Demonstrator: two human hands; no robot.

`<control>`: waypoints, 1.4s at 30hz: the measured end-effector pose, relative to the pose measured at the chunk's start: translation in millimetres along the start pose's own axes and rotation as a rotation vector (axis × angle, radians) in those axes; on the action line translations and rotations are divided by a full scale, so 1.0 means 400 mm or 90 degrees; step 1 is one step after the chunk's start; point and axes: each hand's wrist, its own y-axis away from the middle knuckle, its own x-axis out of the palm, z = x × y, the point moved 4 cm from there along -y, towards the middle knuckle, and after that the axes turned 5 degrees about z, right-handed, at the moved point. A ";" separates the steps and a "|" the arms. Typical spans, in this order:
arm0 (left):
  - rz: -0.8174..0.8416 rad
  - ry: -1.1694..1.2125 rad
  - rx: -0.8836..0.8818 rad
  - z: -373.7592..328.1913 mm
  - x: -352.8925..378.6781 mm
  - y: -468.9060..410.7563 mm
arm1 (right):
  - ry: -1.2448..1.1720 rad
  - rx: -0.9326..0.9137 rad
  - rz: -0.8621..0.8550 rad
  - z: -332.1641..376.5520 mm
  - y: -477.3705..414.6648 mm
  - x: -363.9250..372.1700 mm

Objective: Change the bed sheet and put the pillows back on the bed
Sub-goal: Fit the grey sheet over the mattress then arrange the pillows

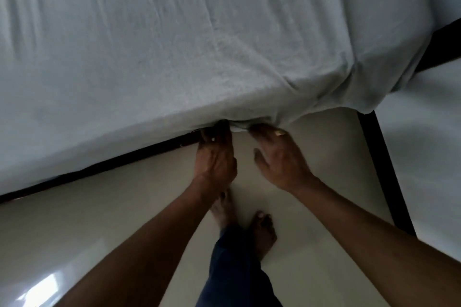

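Observation:
A white bed sheet [199, 45] covers the mattress and hangs over its near edge and right corner. My left hand [215, 157] is at the sheet's lower hem, above the dark bed frame [112, 164], with fingers curled on the bunched cloth. My right hand [279, 157] is just to its right, a ring on one finger. Its fingers reach fairly straight against the underside of the hem, and the fingertips are hidden by the fold. Creases fan out from where both hands meet the sheet. No pillows are in view.
I stand barefoot on a cream tiled floor [311, 232] close to the bed's side. A dark frame bar [384, 169] runs down the right side, with a pale surface beyond it. The floor stretches to the left beneath the bed edge.

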 end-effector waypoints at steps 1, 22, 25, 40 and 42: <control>0.007 0.006 -0.025 -0.021 0.005 -0.005 | 0.041 -0.031 0.057 0.017 -0.019 0.030; -0.085 0.071 0.154 -0.027 -0.081 0.001 | 0.158 0.215 -0.030 -0.039 -0.141 0.002; -0.084 0.115 0.214 -0.052 -0.075 -0.012 | 0.139 0.199 0.058 -0.032 -0.122 0.020; -0.039 0.068 0.179 -0.258 -0.089 -0.089 | 0.114 0.179 0.062 -0.232 -0.067 -0.154; -0.086 0.035 0.235 -0.280 -0.079 -0.139 | 0.026 0.198 0.038 -0.216 -0.021 -0.172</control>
